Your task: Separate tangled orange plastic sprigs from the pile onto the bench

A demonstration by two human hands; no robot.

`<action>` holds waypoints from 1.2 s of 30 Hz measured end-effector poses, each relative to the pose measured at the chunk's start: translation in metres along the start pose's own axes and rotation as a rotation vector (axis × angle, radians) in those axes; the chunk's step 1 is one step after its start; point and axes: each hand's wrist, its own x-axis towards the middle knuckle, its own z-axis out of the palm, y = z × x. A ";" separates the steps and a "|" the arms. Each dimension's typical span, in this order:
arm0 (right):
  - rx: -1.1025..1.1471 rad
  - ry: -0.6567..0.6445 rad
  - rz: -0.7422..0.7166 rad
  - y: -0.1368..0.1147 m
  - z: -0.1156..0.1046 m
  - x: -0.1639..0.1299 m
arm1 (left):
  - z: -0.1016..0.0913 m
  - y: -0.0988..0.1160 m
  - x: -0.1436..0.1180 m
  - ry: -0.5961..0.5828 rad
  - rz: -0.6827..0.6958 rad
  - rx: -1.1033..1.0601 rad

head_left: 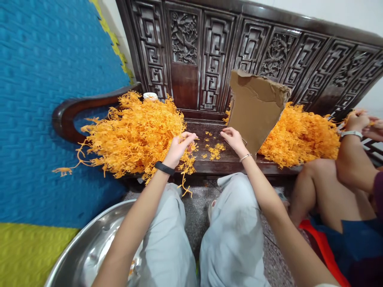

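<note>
I wear a black band (164, 168) at the wrist of my left hand (182, 145), a slim silvery bangle (245, 157) by my right hand (232, 137), and loose, pale blue-grey trousers (231, 227) with soft creases.

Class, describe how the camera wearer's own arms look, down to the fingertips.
Bare left forearm with a black wristband; bare right forearm with a thin, silvery bracelet. Fingers ungloved. A pale edge, perhaps a sleeve, crosses the right arm's lower end.
</note>
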 end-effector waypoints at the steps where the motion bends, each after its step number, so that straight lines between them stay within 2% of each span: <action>1: 0.016 0.008 -0.016 -0.002 0.000 -0.001 | 0.000 0.000 0.001 0.001 -0.003 -0.008; 5: 0.112 -0.033 -0.076 -0.017 -0.001 -0.012 | 0.000 -0.002 0.002 0.029 -0.023 -0.025; 9: 0.205 -0.232 -0.123 -0.040 0.001 -0.034 | 0.001 -0.003 0.002 0.019 -0.047 -0.011; 14: 0.155 -0.456 -0.254 -0.064 0.006 -0.058 | 0.003 -0.004 0.002 0.045 -0.101 -0.033; 19: 0.071 -0.574 -0.310 -0.069 0.014 -0.068 | 0.008 -0.006 -0.003 -0.006 -0.030 0.044; 25: -0.041 -0.516 -0.429 -0.070 0.020 -0.068 | 0.020 -0.007 -0.014 -0.041 0.114 0.129; 30: 0.069 -0.453 -0.391 -0.073 0.013 -0.067 | 0.024 -0.002 -0.018 -0.084 0.137 0.078; 36: 0.093 -0.360 -0.402 -0.076 0.009 -0.070 | 0.024 0.009 -0.019 0.040 0.153 0.012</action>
